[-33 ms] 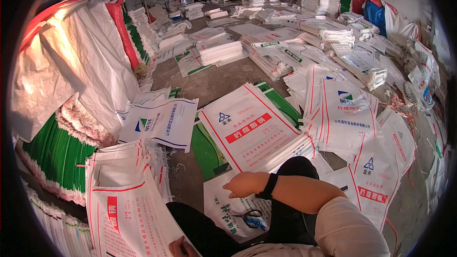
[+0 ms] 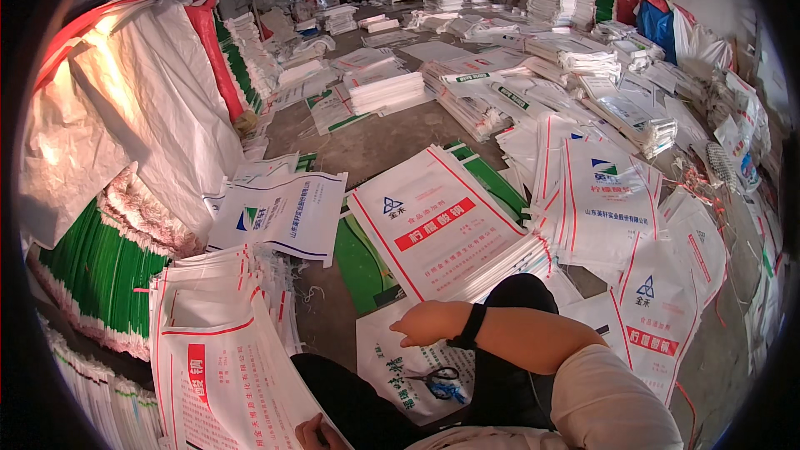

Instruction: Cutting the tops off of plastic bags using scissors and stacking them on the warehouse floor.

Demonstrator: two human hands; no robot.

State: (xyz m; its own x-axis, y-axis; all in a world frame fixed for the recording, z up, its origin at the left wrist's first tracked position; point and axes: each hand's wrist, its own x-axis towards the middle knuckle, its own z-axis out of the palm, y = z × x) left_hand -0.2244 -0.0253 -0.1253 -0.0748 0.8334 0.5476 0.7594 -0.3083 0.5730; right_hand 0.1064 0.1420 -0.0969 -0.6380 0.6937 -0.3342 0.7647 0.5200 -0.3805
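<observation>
At the bottom edge, my left hand (image 2: 318, 433) is closed on the side edge of a white woven sack (image 2: 242, 367) with red print, which leans over other sacks at the lower left. My right hand (image 2: 429, 323), a black band at its wrist, hangs over the near end of a stack of flat white sacks (image 2: 454, 221) with red stripes. Its fingers are loosely curled, and nothing shows in them. Below it, scissors (image 2: 442, 385) with dark handles and blue wrapping lie on a white sack (image 2: 387, 367) with green print, between my dark-trousered legs.
A green-edged sack pile (image 2: 100, 267) stands at left, under large pale sheeting (image 2: 158, 75). A blue-printed sack (image 2: 279, 215) lies beside the middle stack. More red-printed sacks (image 2: 604, 200) spread to the right. Bundles (image 2: 387, 93) cover the floor farther off, where people stand in the distance.
</observation>
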